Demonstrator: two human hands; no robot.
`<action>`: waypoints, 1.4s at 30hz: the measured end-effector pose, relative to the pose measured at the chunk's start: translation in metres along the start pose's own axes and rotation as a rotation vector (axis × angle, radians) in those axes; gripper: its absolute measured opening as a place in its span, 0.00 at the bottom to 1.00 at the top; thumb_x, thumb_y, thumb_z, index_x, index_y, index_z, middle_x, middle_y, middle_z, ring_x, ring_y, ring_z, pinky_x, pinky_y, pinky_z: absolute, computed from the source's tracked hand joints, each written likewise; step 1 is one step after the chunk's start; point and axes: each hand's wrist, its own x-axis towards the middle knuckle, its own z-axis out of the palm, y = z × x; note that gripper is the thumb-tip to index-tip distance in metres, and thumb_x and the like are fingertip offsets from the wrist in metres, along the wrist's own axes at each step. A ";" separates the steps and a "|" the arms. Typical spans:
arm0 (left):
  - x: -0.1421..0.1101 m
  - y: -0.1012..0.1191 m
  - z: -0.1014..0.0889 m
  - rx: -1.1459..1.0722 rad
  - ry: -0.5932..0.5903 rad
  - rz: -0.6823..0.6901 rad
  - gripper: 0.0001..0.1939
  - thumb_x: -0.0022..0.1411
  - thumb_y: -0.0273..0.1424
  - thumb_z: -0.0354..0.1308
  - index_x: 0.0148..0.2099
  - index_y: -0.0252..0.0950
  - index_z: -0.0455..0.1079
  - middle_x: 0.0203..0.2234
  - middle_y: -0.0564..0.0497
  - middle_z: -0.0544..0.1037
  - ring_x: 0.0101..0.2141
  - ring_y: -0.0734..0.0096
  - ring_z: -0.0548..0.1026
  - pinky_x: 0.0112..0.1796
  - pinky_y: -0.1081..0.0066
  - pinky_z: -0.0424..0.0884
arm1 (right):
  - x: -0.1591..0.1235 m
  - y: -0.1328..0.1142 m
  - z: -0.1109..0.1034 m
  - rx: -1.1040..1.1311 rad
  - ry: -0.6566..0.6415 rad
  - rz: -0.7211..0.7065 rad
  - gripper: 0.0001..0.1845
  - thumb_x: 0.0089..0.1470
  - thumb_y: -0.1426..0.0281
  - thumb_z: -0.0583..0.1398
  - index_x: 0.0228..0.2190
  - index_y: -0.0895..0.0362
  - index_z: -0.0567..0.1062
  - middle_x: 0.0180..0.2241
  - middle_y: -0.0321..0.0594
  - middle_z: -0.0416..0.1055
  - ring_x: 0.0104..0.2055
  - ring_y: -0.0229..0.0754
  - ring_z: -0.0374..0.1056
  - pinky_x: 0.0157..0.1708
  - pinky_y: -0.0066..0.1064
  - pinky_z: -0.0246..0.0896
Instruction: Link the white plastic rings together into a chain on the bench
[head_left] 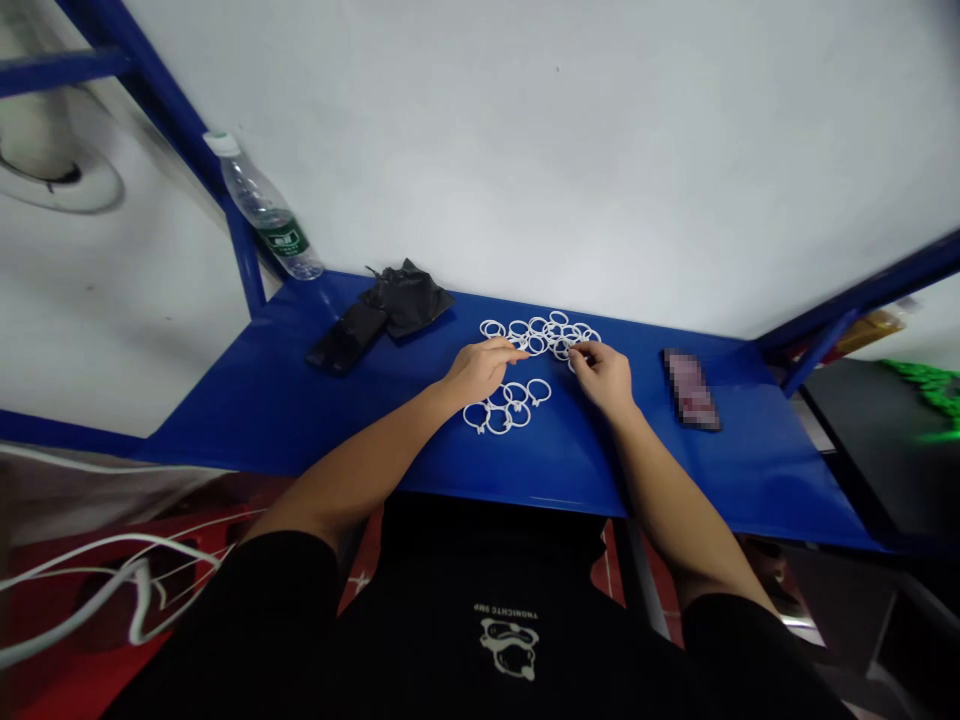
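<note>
Head view puts us over a blue table (285, 400), with both our hands among thin white rings. Our left hand (480, 370) is over the gap between two groups, its fingers bent in toward the thumb and pointing right; we cannot tell whether the tips meet or have a ring between them. Our right hand (606, 378) is at the right end of the larger group of rings (537, 344), thumb and forefinger curled close together at a ring's edge, though we cannot make out whether they pinch it. That larger group lies beyond our left hand, toward the white wall (525, 160), its rings overlapping in a loose heap. Nearer to us, the smaller group of rings (499, 419) lies just below our left hand, some rings overlapping and several showing a small tab on the rim. Over to the left we see a crumpled black bag (411, 298) touching a dark, flat object (349, 338), and beyond them a clear bottle (262, 208) with a green label and white cap, near the table's far left corner. To the right of our right hand, a blurred-out phone-like object (691, 390) lies flat.
</note>
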 end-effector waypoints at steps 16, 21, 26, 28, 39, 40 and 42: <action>-0.003 0.003 0.007 0.022 -0.118 0.025 0.20 0.64 0.20 0.53 0.50 0.40 0.83 0.42 0.51 0.88 0.39 0.69 0.86 0.42 0.68 0.82 | -0.001 0.004 0.012 -0.108 -0.199 -0.089 0.21 0.60 0.71 0.61 0.55 0.52 0.79 0.44 0.43 0.83 0.42 0.49 0.78 0.43 0.38 0.73; -0.004 0.003 0.008 0.008 -0.145 0.072 0.20 0.61 0.21 0.55 0.46 0.41 0.85 0.39 0.52 0.88 0.34 0.70 0.85 0.39 0.69 0.82 | -0.001 0.002 0.011 -0.087 -0.168 -0.085 0.32 0.55 0.79 0.57 0.60 0.51 0.75 0.46 0.42 0.84 0.44 0.50 0.79 0.43 0.38 0.75; -0.005 0.006 0.008 0.012 -0.142 0.043 0.15 0.66 0.26 0.57 0.48 0.40 0.84 0.32 0.53 0.87 0.26 0.73 0.81 0.32 0.72 0.78 | -0.001 -0.002 0.008 -0.102 -0.160 -0.112 0.34 0.53 0.80 0.56 0.60 0.53 0.75 0.48 0.44 0.82 0.47 0.52 0.78 0.46 0.40 0.75; -0.004 0.007 0.007 0.019 -0.127 0.035 0.12 0.69 0.29 0.58 0.47 0.40 0.84 0.32 0.53 0.87 0.25 0.74 0.81 0.31 0.72 0.77 | -0.001 -0.003 0.006 -0.106 -0.171 -0.135 0.31 0.55 0.78 0.57 0.59 0.54 0.76 0.48 0.46 0.82 0.46 0.51 0.78 0.44 0.40 0.74; -0.001 0.008 0.005 0.033 -0.102 0.011 0.13 0.72 0.29 0.56 0.47 0.40 0.84 0.35 0.52 0.87 0.32 0.72 0.84 0.37 0.71 0.80 | 0.000 0.000 0.002 -0.116 -0.268 -0.155 0.24 0.60 0.70 0.62 0.58 0.53 0.76 0.42 0.44 0.82 0.40 0.49 0.77 0.40 0.38 0.72; -0.001 0.008 0.005 0.037 -0.101 0.012 0.13 0.72 0.30 0.56 0.47 0.40 0.83 0.36 0.52 0.88 0.32 0.72 0.84 0.37 0.71 0.80 | 0.000 -0.001 0.003 -0.082 -0.289 -0.172 0.24 0.60 0.70 0.62 0.58 0.54 0.77 0.41 0.44 0.82 0.39 0.49 0.77 0.40 0.38 0.72; -0.001 0.008 0.005 0.043 -0.096 0.016 0.13 0.73 0.30 0.56 0.48 0.40 0.83 0.37 0.52 0.88 0.33 0.71 0.84 0.37 0.70 0.80 | -0.001 -0.004 0.003 -0.011 -0.301 -0.218 0.23 0.61 0.68 0.61 0.57 0.54 0.77 0.41 0.44 0.82 0.38 0.48 0.77 0.41 0.39 0.73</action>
